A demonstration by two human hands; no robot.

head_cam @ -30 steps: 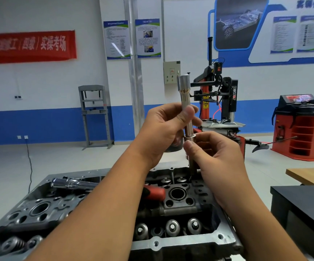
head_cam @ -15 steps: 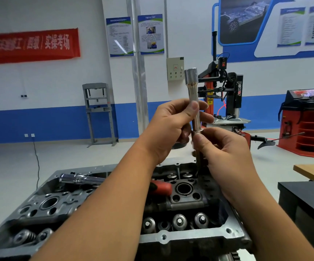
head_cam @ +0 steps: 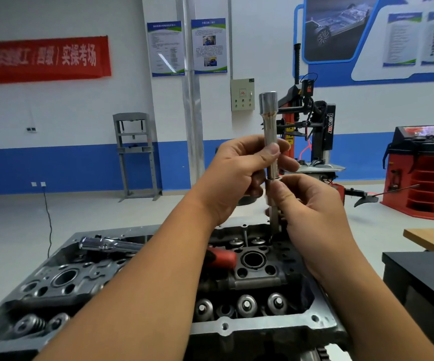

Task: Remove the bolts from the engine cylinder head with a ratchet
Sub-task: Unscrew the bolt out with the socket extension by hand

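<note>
My left hand (head_cam: pixel 239 175) grips a long chrome socket (head_cam: pixel 270 131) held upright above the cylinder head (head_cam: pixel 257 324). Just below it, my right hand (head_cam: pixel 312 207) pinches the long bolt (head_cam: pixel 274 220) that sticks out of the socket's lower end. The bolt's lower tip hangs just over the head's far right part. The ratchet (head_cam: pixel 106 243), chrome with a red grip (head_cam: pixel 223 256), lies across the head behind my left forearm, which hides its middle.
A black bench top (head_cam: pixel 424 277) and a wooden table corner (head_cam: pixel 432 237) stand to the right. Behind are a tyre changer (head_cam: pixel 314 131), a red wheel balancer (head_cam: pixel 424 178) and a grey press frame (head_cam: pixel 135 155) on the open floor.
Both hands, socket and bolt keep their pose. The view has shifted a little, so they sit slightly further right in the frame.
</note>
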